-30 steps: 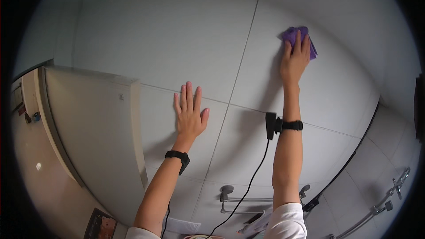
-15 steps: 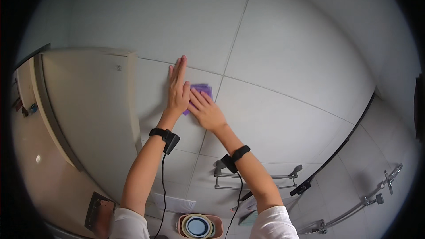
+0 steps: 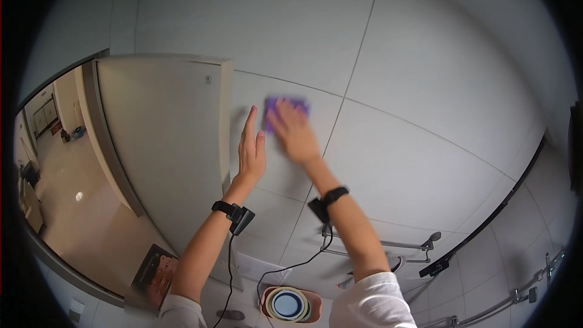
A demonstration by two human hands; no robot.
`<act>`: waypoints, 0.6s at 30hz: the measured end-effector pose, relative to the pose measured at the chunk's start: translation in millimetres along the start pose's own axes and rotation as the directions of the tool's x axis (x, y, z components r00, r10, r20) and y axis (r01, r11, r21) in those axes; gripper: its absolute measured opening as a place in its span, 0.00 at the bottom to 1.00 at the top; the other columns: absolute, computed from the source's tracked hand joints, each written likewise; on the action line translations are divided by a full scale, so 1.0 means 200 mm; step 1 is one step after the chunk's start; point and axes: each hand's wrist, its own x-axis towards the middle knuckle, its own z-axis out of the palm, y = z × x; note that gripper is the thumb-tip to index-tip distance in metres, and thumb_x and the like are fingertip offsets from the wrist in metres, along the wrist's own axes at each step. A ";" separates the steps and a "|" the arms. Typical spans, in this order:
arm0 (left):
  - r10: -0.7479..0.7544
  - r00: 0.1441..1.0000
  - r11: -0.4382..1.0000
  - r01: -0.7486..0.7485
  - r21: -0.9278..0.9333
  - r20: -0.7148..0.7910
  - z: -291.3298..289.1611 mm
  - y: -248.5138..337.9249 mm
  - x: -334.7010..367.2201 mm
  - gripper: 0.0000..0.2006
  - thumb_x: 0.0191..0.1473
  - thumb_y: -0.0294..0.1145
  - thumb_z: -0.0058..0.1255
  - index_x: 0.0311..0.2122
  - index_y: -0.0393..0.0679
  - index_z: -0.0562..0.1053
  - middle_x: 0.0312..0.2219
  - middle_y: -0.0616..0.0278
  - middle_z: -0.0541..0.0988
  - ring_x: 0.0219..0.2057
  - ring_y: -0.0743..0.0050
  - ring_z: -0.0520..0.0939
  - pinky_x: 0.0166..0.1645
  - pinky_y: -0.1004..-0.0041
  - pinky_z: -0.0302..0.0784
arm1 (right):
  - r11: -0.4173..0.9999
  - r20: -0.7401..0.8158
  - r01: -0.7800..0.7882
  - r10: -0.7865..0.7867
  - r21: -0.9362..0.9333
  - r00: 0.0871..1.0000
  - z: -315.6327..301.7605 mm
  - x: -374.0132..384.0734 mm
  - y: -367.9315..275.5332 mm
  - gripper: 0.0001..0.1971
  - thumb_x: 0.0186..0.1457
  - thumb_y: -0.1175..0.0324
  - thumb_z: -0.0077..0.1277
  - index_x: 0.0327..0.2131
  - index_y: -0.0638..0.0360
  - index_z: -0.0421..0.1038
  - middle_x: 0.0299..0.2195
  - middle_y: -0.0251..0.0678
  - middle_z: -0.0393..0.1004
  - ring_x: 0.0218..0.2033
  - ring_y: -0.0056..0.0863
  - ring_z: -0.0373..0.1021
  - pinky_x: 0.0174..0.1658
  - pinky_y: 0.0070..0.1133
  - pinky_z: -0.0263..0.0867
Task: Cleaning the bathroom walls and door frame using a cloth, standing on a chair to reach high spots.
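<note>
My right hand [image 3: 296,135] presses a folded purple cloth [image 3: 303,107] against the light tiled wall [image 3: 419,170]; its fingers lie over the cloth and are smeared by motion. The cloth's upper and left edges show around the fingertips. Just left of it, my left hand [image 3: 250,155] is open and holds nothing. Its fingers point up, with the thumb apart from them, and it does not touch the cloth. Each wrist carries a black strap with a small device and a cable.
A pale door [image 3: 164,121] stands to the left, and beyond it lies a room with a shiny floor [image 3: 85,176]. Below are a metal towel rack [image 3: 401,245] on the wall and nested basins [image 3: 285,305]. A shower rail [image 3: 486,311] runs at the lower right.
My right hand and the cloth have come away from my left hand, up and to the right. Before, the two hands were touching at the cloth. The whole view has shifted, showing more doorway.
</note>
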 end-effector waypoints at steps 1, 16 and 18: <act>0.009 1.000 1.000 -0.009 -0.014 -0.006 0.00 0.04 0.01 0.27 0.59 0.25 0.33 0.64 0.35 0.51 0.63 0.45 0.56 0.64 0.45 0.58 0.66 0.59 0.53 | 0.995 0.039 0.093 -0.094 0.033 0.995 0.11 -0.15 -0.05 0.31 0.52 0.70 0.43 0.62 0.57 0.55 0.65 0.44 0.50 0.66 0.40 0.49 0.66 0.36 0.46; 0.276 0.947 0.882 -0.319 0.348 0.167 0.33 0.13 0.31 0.30 0.57 0.28 0.40 0.64 0.35 0.51 0.65 0.41 0.47 0.66 0.44 0.49 0.68 0.53 0.43 | 0.821 -0.649 -0.521 0.267 -0.234 0.713 -0.94 -0.08 0.88 0.27 0.57 0.68 0.45 0.61 0.54 0.58 0.63 0.51 0.51 0.65 0.50 0.48 0.65 0.43 0.42; 0.277 0.949 0.838 -0.316 0.446 0.153 0.46 0.08 0.31 0.31 0.57 0.32 0.41 0.65 0.35 0.50 0.65 0.40 0.45 0.67 0.43 0.47 0.68 0.51 0.40 | 0.804 -0.655 -0.534 0.258 -0.262 0.710 -1.01 -0.04 0.96 0.27 0.58 0.66 0.45 0.61 0.55 0.57 0.64 0.52 0.51 0.65 0.50 0.48 0.65 0.42 0.41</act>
